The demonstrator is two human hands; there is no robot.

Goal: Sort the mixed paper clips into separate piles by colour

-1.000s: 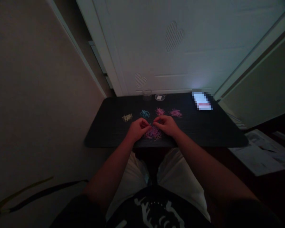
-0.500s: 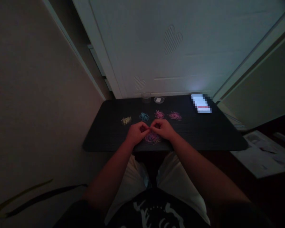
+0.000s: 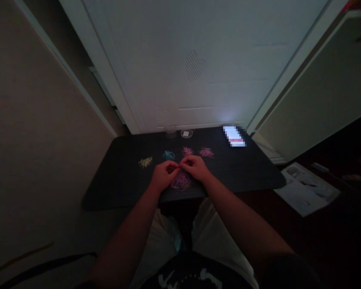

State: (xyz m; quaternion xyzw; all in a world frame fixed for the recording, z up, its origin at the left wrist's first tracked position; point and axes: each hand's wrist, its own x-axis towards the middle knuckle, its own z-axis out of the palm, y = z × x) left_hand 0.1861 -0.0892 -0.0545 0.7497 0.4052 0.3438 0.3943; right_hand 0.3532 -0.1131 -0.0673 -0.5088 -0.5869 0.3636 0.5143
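My left hand (image 3: 162, 176) and my right hand (image 3: 195, 167) meet fingertip to fingertip just above a mixed heap of small coloured clips (image 3: 181, 183) near the front edge of a low black table (image 3: 246, 172). Both hands are curled in a pinch; what they pinch is too small and dark to name. Beyond them lie sorted little piles: yellow (image 3: 145, 161), blue (image 3: 169, 155), pink (image 3: 187, 151) and a second pink one (image 3: 206, 152).
A lit phone (image 3: 234, 136) lies at the table's back right. A clear cup (image 3: 170, 131) and a small round dish (image 3: 186, 133) stand at the back edge against a white door (image 3: 198, 60). Papers (image 3: 307, 192) lie on the floor at right. The room is dim.
My hands have drawn together until their fingertips touch over the heap. The camera has tilted and swung, so everything sits lower and further left.
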